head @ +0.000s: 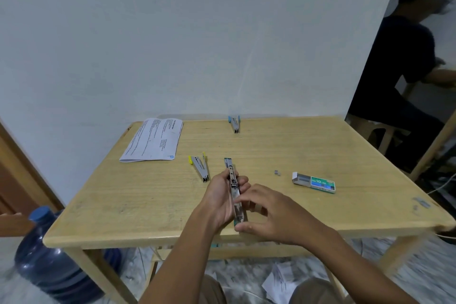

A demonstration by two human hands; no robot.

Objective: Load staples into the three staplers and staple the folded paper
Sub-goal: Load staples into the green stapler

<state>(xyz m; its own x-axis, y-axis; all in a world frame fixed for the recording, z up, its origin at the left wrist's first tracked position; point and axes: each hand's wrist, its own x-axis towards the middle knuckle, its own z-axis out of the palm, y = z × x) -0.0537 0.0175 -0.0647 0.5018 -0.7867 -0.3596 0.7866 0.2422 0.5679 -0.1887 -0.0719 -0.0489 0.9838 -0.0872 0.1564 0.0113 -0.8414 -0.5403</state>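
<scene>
My left hand point(218, 195) grips a green stapler point(232, 175) that is swung fully open, lying lengthwise over the wooden table point(271, 150). My right hand point(269, 212) pinches the stapler's near end, thumb at its green tip and fingers on the metal channel. A yellow stapler point(200, 166) lies open just left of my hands. A blue stapler point(234, 124) lies at the table's far edge. The folded printed paper point(154, 139) rests at the far left. An open green staple box point(313, 181) sits to the right, with a short staple strip point(277, 173) beside it.
A large blue water bottle point(47, 261) stands on the floor left of the table. Another person point(404, 64) sits at the far right behind the wall edge. Crumpled papers point(281, 279) lie on the floor under the table.
</scene>
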